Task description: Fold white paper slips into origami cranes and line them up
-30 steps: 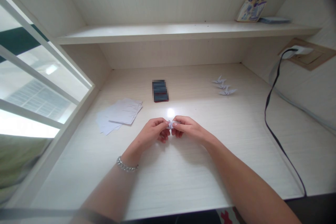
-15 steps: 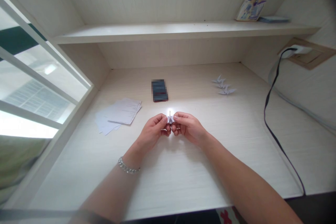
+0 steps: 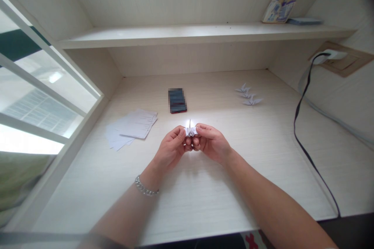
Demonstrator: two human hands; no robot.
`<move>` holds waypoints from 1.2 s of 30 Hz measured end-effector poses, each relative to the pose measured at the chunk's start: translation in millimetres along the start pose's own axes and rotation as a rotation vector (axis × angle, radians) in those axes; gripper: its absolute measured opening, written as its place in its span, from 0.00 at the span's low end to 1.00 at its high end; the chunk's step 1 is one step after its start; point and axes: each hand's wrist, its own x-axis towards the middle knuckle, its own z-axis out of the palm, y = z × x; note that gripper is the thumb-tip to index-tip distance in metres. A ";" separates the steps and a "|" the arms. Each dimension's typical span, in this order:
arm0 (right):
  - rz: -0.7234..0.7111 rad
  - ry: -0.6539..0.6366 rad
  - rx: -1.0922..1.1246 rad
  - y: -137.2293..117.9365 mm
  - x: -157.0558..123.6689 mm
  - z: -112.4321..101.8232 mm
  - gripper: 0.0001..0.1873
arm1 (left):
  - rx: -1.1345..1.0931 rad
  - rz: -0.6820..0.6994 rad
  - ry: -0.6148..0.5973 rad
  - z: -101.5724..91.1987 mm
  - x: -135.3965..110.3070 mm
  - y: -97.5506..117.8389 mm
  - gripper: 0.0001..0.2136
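A small white paper crane (image 3: 191,132) is pinched between both hands above the middle of the desk, a thin point of it sticking up. My left hand (image 3: 172,144) grips its left side with the thumb on top and fingers curled below. On the other side, my right hand (image 3: 212,142) pinches the right wing in the same way. Parts of the crane are covered by the fingertips. Farther back on the right, several folded paper cranes (image 3: 247,95) stand in a close row. White paper sheets (image 3: 139,123) lie in a loose pile to the left.
Behind the hands lies a dark, blurred-out rectangular object (image 3: 177,101). A black cable (image 3: 298,124) runs from the wall socket (image 3: 347,60) down the desk's right side. A shelf (image 3: 187,35) spans the back, holding a colourful packet (image 3: 279,10). A slatted white frame (image 3: 58,97) borders the left.
My two hands have moved slightly apart at the thumbs, and the paper crane between them shows wider than before. The other things on the desk have not moved.
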 end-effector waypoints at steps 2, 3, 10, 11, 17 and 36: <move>0.008 0.007 0.000 -0.1 -0.1 0.9 0.11 | -0.007 -0.004 0.003 0.4 -0.4 0.0 0.11; 0.012 0.009 0.001 -0.1 -0.2 1.2 0.12 | -0.010 -0.005 0.002 0.4 -0.5 -0.1 0.11; 0.001 -0.002 -0.049 -0.6 -0.9 -3.0 0.11 | 0.012 -0.021 0.009 -4.4 0.8 1.5 0.10; -0.002 0.009 -0.073 -0.8 -0.8 -3.8 0.11 | 0.033 -0.032 0.020 -5.5 1.2 2.1 0.10; 0.019 0.066 -0.189 -2.1 0.0 -5.9 0.10 | 0.184 -0.064 0.067 -9.3 3.1 4.8 0.09; 0.072 0.003 0.019 -0.7 -1.0 -1.6 0.11 | 0.061 -0.026 0.020 -4.3 0.1 1.8 0.10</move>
